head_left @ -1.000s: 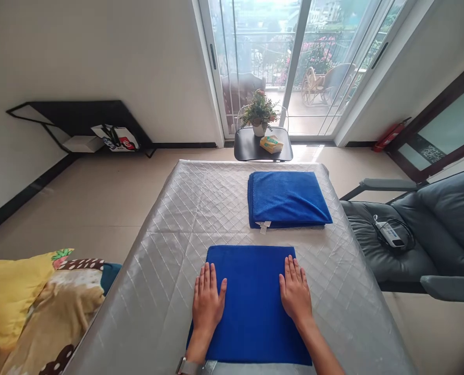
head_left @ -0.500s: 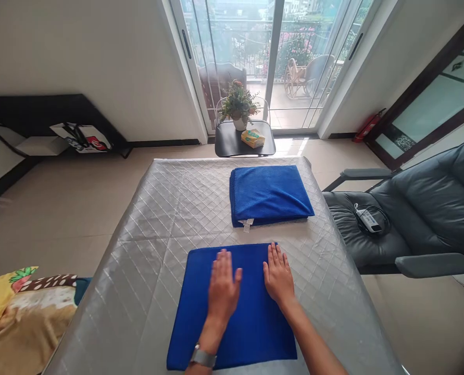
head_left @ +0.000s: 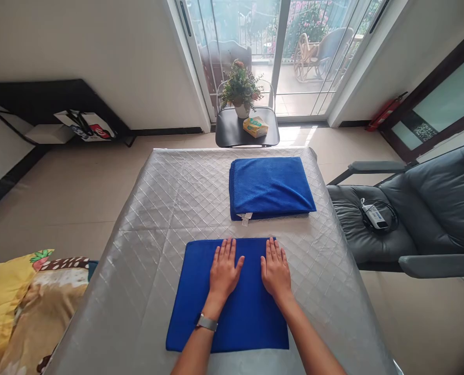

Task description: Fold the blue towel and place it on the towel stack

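Observation:
A flat blue cloth (head_left: 247,317), squared off like a folded towel, lies near me on the table. My left hand (head_left: 224,271) rests palm down on its upper middle, fingers stretched toward the far edge, with a grey-banded watch on the wrist. Along the cloth's upper right edge lies my right hand (head_left: 276,268), also flat with the fingers straight. Neither hand grips anything. Farther off, a thicker folded blue cloth (head_left: 271,187) sits on the table, a white tag (head_left: 245,217) sticking out at its near left side.
A silver quilted cover (head_left: 146,271) spreads over the table. Beyond it stands a black chair (head_left: 227,133) bearing a potted plant (head_left: 240,94) and a yellow packet (head_left: 255,126). To the right is a grey armchair (head_left: 430,208) with a power strip (head_left: 374,216); a yellow cushion (head_left: 5,302) lies at left.
My left hand, blurred before, now lies still and flat nearer the cloth's far edge. The right hand stays on the right edge. The view has tilted slightly downward.

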`<control>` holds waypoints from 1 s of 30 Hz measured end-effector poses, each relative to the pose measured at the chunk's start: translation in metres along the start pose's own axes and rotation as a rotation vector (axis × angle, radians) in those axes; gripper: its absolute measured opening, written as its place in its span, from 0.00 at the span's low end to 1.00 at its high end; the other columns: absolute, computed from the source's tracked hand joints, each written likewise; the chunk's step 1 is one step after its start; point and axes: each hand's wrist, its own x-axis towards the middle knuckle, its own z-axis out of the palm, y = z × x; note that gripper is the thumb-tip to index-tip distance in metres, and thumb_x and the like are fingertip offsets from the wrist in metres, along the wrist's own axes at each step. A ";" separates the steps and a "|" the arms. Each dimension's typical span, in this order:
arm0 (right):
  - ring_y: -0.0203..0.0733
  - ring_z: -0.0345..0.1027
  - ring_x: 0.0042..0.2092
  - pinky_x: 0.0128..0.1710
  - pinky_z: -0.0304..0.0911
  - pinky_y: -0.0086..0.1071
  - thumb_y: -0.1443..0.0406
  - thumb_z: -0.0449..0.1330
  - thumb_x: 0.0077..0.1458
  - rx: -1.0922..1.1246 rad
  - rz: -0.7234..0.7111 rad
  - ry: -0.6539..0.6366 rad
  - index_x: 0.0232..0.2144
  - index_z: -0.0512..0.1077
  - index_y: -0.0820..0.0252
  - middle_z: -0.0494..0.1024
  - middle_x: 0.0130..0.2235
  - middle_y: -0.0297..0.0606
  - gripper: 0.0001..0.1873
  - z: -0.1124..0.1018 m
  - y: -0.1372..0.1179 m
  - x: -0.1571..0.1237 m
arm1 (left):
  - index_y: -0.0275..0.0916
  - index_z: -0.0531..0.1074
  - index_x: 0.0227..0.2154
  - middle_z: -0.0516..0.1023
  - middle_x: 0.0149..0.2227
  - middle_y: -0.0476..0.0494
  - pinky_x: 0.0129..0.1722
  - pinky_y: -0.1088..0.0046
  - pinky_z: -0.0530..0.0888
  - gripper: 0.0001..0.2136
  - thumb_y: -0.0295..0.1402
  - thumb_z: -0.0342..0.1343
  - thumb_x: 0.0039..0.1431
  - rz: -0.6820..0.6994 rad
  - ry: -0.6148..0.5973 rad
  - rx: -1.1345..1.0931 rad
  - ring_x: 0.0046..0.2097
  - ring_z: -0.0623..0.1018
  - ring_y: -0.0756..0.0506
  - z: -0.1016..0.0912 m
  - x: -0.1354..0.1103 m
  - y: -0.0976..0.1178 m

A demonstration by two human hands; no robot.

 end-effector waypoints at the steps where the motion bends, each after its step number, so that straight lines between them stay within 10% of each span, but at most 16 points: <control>1: 0.45 0.35 0.73 0.71 0.38 0.45 0.60 0.39 0.71 0.000 0.002 0.002 0.72 0.41 0.65 0.45 0.72 0.43 0.32 0.000 0.000 0.000 | 0.38 0.46 0.71 0.52 0.71 0.39 0.70 0.52 0.54 0.30 0.46 0.38 0.72 -0.030 0.010 0.014 0.72 0.52 0.40 -0.003 -0.002 -0.014; 9: 0.43 0.34 0.73 0.71 0.37 0.45 0.60 0.38 0.71 -0.028 0.011 0.002 0.72 0.43 0.65 0.46 0.72 0.42 0.31 0.001 -0.001 0.000 | 0.35 0.47 0.71 0.50 0.72 0.33 0.69 0.49 0.56 0.32 0.49 0.34 0.71 -0.206 0.076 0.039 0.72 0.53 0.37 -0.024 -0.020 -0.103; 20: 0.43 0.33 0.73 0.71 0.36 0.44 0.60 0.37 0.71 -0.050 0.033 -0.024 0.71 0.46 0.69 0.46 0.72 0.44 0.32 -0.002 -0.004 0.000 | 0.31 0.49 0.70 0.50 0.71 0.31 0.70 0.50 0.53 0.34 0.51 0.34 0.70 -0.246 0.081 0.029 0.72 0.51 0.37 -0.033 -0.022 -0.105; 25: 0.43 0.34 0.73 0.71 0.36 0.44 0.61 0.38 0.71 -0.058 0.025 -0.021 0.71 0.44 0.67 0.47 0.72 0.43 0.31 -0.001 -0.004 0.001 | 0.24 0.50 0.69 0.51 0.70 0.26 0.69 0.47 0.54 0.35 0.49 0.34 0.71 -0.361 0.196 -0.038 0.72 0.50 0.34 -0.044 0.002 -0.059; 30: 0.46 0.36 0.73 0.70 0.39 0.46 0.64 0.41 0.69 -0.103 -0.036 -0.002 0.72 0.39 0.66 0.47 0.72 0.45 0.33 0.004 0.004 -0.004 | 0.32 0.55 0.68 0.55 0.70 0.37 0.70 0.57 0.55 0.29 0.45 0.37 0.72 0.137 0.053 -0.186 0.72 0.52 0.41 -0.019 0.024 0.057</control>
